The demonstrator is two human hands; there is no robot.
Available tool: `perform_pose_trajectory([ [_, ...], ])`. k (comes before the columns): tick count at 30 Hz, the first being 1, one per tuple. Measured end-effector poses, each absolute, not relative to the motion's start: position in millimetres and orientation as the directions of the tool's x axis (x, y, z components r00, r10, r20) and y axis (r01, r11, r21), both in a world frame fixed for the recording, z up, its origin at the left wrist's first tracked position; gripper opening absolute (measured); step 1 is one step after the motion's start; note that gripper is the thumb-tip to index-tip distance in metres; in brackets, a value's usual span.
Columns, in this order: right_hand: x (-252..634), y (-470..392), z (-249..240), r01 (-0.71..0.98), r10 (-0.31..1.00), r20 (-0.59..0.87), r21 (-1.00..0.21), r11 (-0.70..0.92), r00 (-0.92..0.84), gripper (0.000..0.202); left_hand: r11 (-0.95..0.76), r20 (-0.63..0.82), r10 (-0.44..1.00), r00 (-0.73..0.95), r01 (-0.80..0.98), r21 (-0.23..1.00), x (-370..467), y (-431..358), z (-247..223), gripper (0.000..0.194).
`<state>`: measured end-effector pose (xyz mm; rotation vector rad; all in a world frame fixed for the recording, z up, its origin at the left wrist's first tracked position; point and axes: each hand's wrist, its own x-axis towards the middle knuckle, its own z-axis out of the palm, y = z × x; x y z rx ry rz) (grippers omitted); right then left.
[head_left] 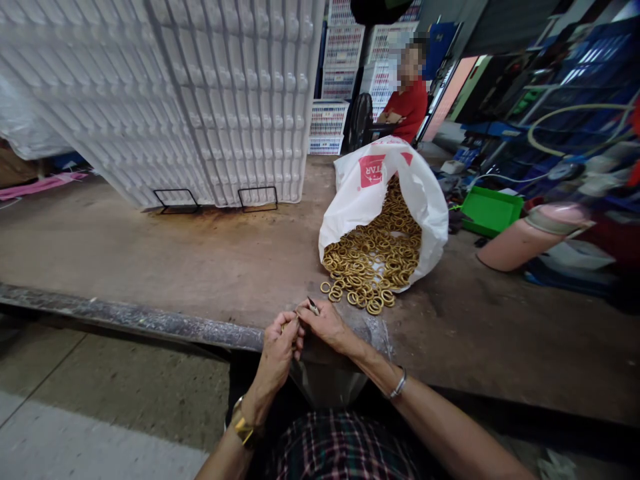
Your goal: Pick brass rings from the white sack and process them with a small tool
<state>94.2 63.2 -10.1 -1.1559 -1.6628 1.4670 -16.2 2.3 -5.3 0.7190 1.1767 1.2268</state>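
My left hand (283, 341) is closed in a pinch at the table's front edge. A trace of gold colour shows between its fingers, but what it holds is mostly hidden. My right hand (326, 324) meets it fingertip to fingertip. It is closed around a small pointed tool (313, 307), whose dark tip sticks up past the knuckles; I cannot tell its exact kind. Just beyond my hands, many brass-coloured rings (373, 263) spill onto the table from a white plastic sack (433, 223) lying on its side with its mouth towards me.
Tall stacks of white moulded trays (240, 100) stand at the back left of the brown table (100, 247), beside black wire bookends (257, 198). To the right are a green tray (493, 210) and a pink bottle (530, 237). A person in red (410, 110) sits behind, near white crates (327, 119).
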Motion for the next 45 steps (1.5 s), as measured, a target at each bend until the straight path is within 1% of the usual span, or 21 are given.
perform_pose_trajectory([
  [5,94,62,-7,0.238,0.897,-0.100,-0.971,0.006,-0.431,0.021,0.226,-0.263,0.961,-0.084,-0.308,0.924,-17,0,-6,0.028],
  [12,92,59,-4,0.232,0.886,-0.109,-0.973,-0.002,-0.451,0.023,0.241,-0.281,0.956,-0.086,-0.320,0.916,-18,0,-5,0.030],
  [18,93,61,-8,0.244,0.898,-0.094,-0.970,0.015,-0.429,0.025,0.237,-0.274,0.959,-0.077,-0.322,0.917,-18,-1,-3,0.031],
  [20,96,63,-10,0.295,0.917,-0.068,-0.954,0.056,-0.394,0.026,0.243,-0.280,0.957,-0.075,-0.319,0.916,-17,-1,-3,0.031],
  [22,99,63,-12,0.410,0.927,-0.008,-0.898,0.158,-0.374,0.026,0.244,-0.282,0.956,-0.079,-0.317,0.916,-17,-1,-4,0.030],
  [25,103,59,-15,0.601,0.892,0.059,-0.719,0.349,-0.448,0.020,0.241,-0.281,0.956,-0.085,-0.319,0.917,-17,-1,-4,0.030],
  [27,105,56,-16,0.674,0.863,0.050,-0.602,0.428,-0.504,0.017,0.239,-0.279,0.956,-0.085,-0.320,0.917,-17,0,-5,0.030],
  [29,104,53,-17,0.717,0.847,0.023,-0.521,0.463,-0.531,0.018,0.239,-0.281,0.956,-0.088,-0.324,0.915,-17,0,-5,0.030],
  [32,103,51,-16,0.750,0.838,-0.021,-0.459,0.477,-0.546,0.020,0.244,-0.288,0.953,-0.093,-0.327,0.913,-17,0,-4,0.030],
  [39,100,50,-3,0.781,0.836,-0.075,-0.412,0.470,-0.543,0.022,0.245,-0.293,0.950,-0.105,-0.327,0.913,-17,1,-2,0.033],
  [42,96,49,0,0.811,0.852,-0.099,-0.381,0.445,-0.514,0.022,0.246,-0.287,0.954,-0.084,-0.327,0.912,-18,0,-1,0.032],
  [45,93,50,-2,0.860,0.886,-0.117,-0.324,0.394,-0.450,0.023,0.262,-0.291,0.956,-0.035,-0.341,0.903,-21,-4,-2,0.031],
])
